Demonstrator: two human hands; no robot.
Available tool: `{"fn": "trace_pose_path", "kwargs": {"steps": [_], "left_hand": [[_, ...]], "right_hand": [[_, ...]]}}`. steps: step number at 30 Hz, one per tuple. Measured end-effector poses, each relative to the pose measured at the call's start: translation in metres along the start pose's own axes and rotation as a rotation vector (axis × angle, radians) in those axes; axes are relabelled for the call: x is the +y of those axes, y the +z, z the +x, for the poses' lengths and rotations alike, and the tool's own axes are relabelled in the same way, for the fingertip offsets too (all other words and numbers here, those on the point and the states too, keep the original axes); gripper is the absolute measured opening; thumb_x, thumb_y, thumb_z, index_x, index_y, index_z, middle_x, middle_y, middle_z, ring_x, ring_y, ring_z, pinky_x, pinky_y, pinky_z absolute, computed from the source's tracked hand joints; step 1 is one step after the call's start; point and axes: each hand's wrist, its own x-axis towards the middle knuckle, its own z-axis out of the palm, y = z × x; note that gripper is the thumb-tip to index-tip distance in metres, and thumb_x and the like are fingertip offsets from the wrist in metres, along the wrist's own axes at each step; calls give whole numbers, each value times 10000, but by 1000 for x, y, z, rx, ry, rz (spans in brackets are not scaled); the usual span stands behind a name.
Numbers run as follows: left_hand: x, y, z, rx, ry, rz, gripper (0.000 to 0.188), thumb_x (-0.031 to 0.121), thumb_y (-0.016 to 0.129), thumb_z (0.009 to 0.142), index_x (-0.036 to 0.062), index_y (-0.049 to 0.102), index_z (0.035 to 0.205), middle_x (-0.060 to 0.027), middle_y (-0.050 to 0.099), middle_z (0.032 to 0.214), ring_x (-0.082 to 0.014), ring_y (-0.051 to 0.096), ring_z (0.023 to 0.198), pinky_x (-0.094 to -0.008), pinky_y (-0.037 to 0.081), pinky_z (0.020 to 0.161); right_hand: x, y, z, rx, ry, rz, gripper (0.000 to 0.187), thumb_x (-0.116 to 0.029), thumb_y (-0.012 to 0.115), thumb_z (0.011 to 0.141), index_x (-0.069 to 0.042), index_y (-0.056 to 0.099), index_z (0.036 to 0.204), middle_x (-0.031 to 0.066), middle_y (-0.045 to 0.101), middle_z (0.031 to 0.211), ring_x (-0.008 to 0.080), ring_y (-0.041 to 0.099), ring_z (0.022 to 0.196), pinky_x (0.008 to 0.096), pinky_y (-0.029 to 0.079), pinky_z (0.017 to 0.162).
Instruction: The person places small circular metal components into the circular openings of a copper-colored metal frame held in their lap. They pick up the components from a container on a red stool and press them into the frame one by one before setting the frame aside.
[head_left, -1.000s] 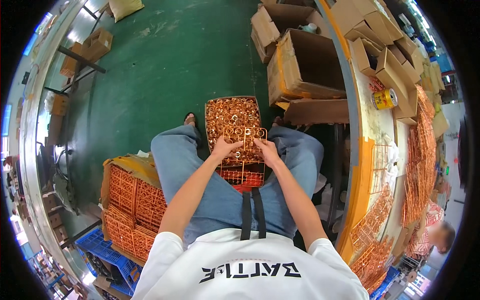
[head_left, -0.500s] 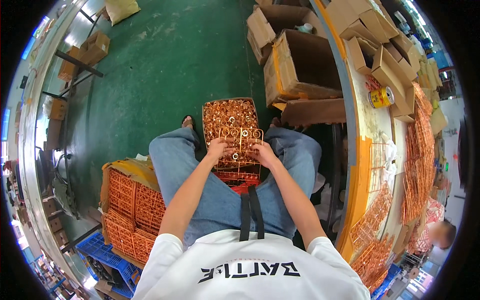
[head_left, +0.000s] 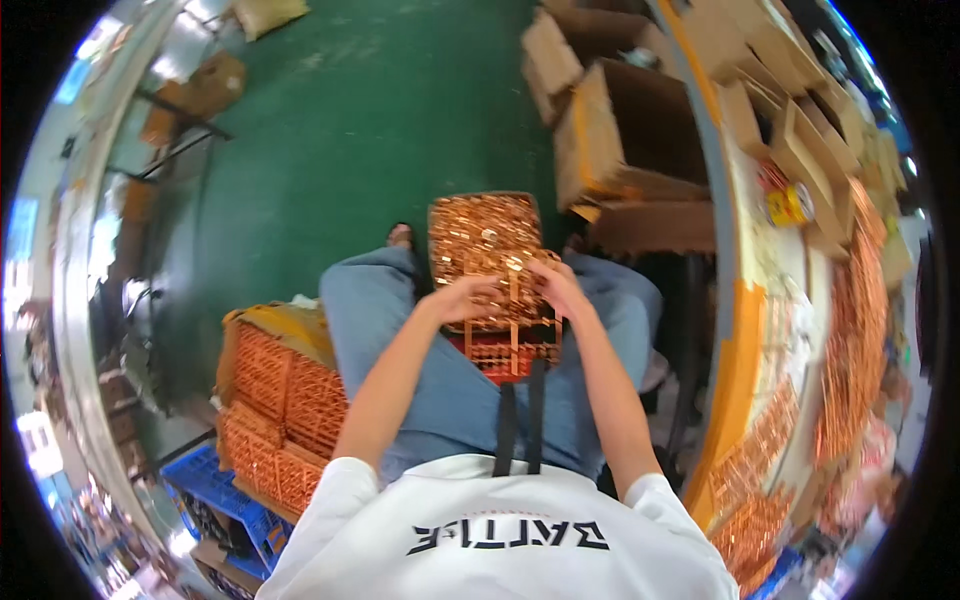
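A copper-coloured wire frame hangs between my knees, its near bars reaching toward my lap. My left hand is at its left side, fingers closed on the wires, though motion smears them. My right hand grips the frame's upper right part, a little farther from me than the left. Just beyond and partly under the frame stands a carton full of small shiny copper rings. Below the frame, part of a red crate shows between my thighs.
To my left, an open carton holds stacked copper wire frames, near a blue plastic crate. At right, a workbench carries more frames, a yellow can and small cartons. Large open boxes stand ahead right.
The whole view has shifted and blurred. The wire frame now extends closer to my lap, and my right hand has moved farther up its right side than my left.
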Motion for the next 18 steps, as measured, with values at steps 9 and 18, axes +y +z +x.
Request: {"fn": "trace_pose_path", "kwargs": {"steps": [9, 18], "left_hand": [[-13, -11, 21, 155, 504, 88, 257, 230, 655, 828, 68, 579, 1013, -46, 585, 989, -165, 571, 862, -341, 496, 785], [-17, -30, 11, 44, 448, 20, 255, 68, 608, 843, 9, 548, 1084, -71, 587, 935, -165, 593, 860, -317, 540, 753]], "right_hand": [[-7, -4, -2, -122, 272, -159, 99, -107, 597, 817, -22, 595, 868, 69, 615, 781, 172, 604, 683, 326, 565, 629], [-2, 16, 10, -26, 96, -367, 108, -66, 567, 836, 4, 560, 917, 53, 583, 751, 168, 593, 612, 297, 541, 533]]}}
